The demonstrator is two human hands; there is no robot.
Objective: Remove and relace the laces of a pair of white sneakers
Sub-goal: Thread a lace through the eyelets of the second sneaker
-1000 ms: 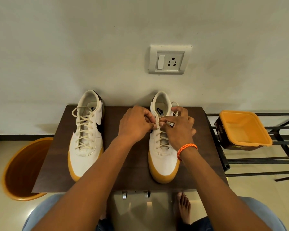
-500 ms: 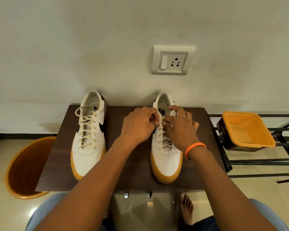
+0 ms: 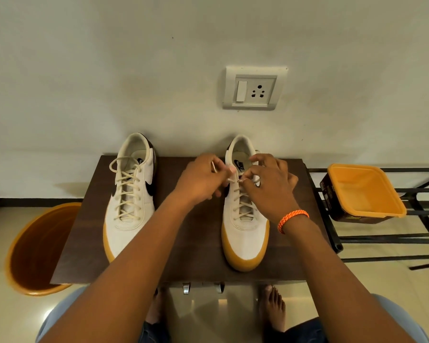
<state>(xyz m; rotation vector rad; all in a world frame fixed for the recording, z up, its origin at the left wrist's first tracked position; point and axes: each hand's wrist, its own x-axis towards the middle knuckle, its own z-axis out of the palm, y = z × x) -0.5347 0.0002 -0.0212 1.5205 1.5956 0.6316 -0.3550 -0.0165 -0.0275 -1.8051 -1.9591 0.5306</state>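
Observation:
Two white sneakers with tan soles stand toes toward me on a dark wooden stool (image 3: 84, 256). The left sneaker (image 3: 130, 196) is laced, its cream lace looped loosely at the top. Over the upper eyelets of the right sneaker (image 3: 244, 233), my left hand (image 3: 201, 181) pinches a cream lace end (image 3: 213, 167). My right hand (image 3: 270, 186), with an orange wristband, pinches the lace beside it. The hands nearly meet above the tongue and hide the top eyelets.
The stool stands against a white wall with a switch socket (image 3: 254, 89). An orange bucket (image 3: 32, 251) sits on the floor at the left. A yellow tub (image 3: 364, 191) rests on a black metal rack (image 3: 406, 236) at the right. My bare feet show below the stool.
Both hands stayed at the right sneaker's top eyelets. The left hand has pulled a short lace end up and out to the left. The view shifted slightly.

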